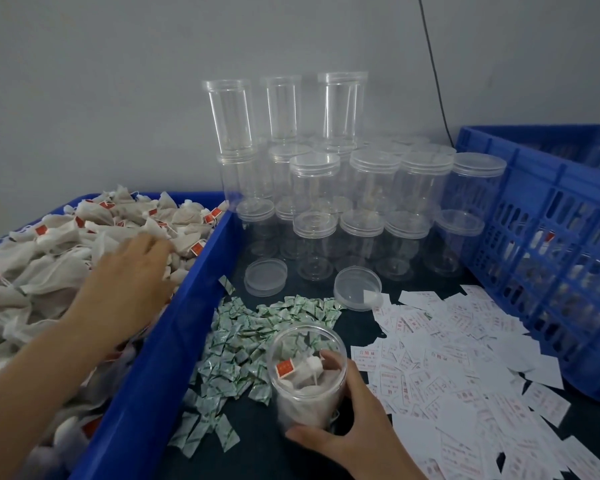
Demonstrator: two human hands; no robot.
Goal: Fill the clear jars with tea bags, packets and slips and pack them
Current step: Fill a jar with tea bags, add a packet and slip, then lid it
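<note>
On the dark tabletop, open jar (307, 372): upright, mouth up, no lid, partly filled with tea bags.
Right hand (343, 434): fingers and thumb wrapped round the jar's lower wall.
Left hand (129, 275): palm down on the tea bag pile (66, 244) in the blue tray (174, 341); fingertips blurred, so we cannot tell if a bag is pinched.
Key relation: jar mouth lies right of and nearer than the left hand, across the tray wall. We judge the next bag must clear that wall.
Packets (243, 337), slips (447, 341): packets just left of the jar, slips to its right.
Hidden: bag count in the jar, blue crate (551, 237) contents.
</note>
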